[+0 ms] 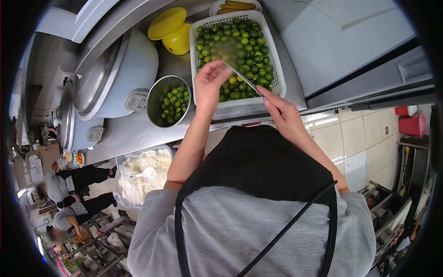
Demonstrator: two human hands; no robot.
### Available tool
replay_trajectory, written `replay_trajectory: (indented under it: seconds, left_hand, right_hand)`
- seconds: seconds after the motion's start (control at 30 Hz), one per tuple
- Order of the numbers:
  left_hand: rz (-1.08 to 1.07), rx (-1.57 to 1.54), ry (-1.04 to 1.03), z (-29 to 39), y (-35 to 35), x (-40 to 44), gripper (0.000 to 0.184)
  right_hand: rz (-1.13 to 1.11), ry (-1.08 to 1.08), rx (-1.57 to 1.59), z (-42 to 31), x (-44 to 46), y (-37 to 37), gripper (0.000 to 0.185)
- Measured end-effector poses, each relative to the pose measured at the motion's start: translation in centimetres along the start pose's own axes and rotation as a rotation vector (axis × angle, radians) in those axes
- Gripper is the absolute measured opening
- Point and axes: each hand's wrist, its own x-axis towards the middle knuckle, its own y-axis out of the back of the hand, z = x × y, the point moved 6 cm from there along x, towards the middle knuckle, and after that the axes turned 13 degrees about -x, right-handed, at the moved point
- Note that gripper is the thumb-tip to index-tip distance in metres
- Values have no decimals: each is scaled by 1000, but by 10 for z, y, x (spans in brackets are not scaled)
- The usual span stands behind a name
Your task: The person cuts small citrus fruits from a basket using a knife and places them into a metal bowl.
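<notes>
Over green citrus [233, 39] | right hand [287, 115] closely grips slim metal tool [247, 81] | left hand [210, 87] half-curled near its tip, hold unclear

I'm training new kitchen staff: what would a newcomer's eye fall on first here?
Probably the white basket full of small green fruit at top centre. At its near side, the right hand holds a slim metal tool, its tip at the left hand. Left of the basket, a bright yellow container stands out too.
</notes>
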Motion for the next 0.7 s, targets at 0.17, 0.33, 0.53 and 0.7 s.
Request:
replay_trajectory:
  seconds: [0.17,0.33,0.53,0.7]
  left_hand:
    - [-77,-9,39,-6,-16,-13,23]
    - [-46,-347,186,-7,3,-10,20]
    - [209,177,4,59,110,5,26]
    - [252,1437,-200,89,122,0,28]
  right_hand:
    - [-44,-66,-31,-3,16,-1,32]
    - [-116,-88,-26,-1,16,-4,32]
    - [-238,-126,-34,11,4,1,33]
    - [-126,-198,-29,24,4,15,32]
